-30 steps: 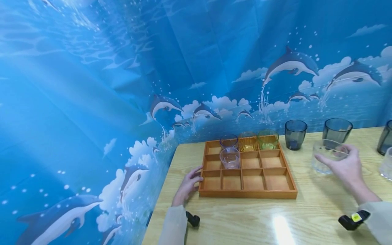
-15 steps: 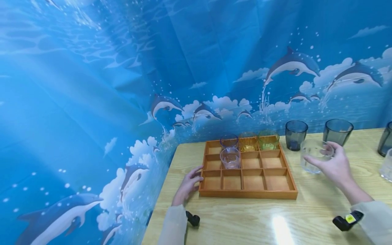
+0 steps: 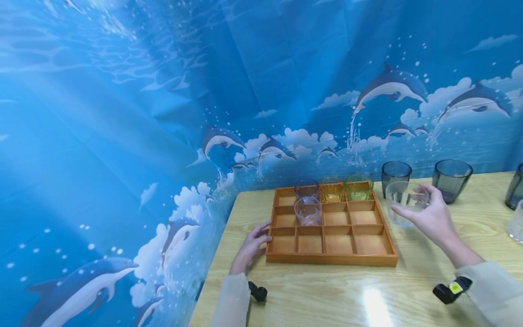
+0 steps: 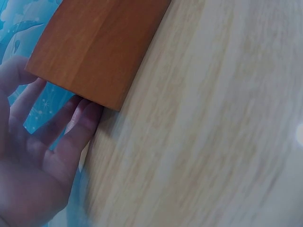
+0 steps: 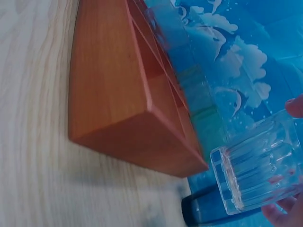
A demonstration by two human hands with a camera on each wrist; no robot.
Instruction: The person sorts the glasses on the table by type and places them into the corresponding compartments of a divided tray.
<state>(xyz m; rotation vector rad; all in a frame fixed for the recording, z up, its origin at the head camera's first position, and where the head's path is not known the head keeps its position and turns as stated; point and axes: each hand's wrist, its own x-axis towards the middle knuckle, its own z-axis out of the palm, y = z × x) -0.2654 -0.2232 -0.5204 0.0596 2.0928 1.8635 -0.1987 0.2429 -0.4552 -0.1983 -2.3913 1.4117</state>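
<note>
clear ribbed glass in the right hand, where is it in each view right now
Head: the clear ribbed glass is right of centre, in the right hand.
Left wrist: not in this picture.
Right wrist: lower right, reaching the right edge.
Shared landmark: the brown wooden compartment tray, below and right of centre in head, upper left in left wrist, upper left to centre in right wrist.

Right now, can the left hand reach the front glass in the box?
Probably yes: the left hand touches the box, with only its edge and one empty compartment before that glass.
</note>
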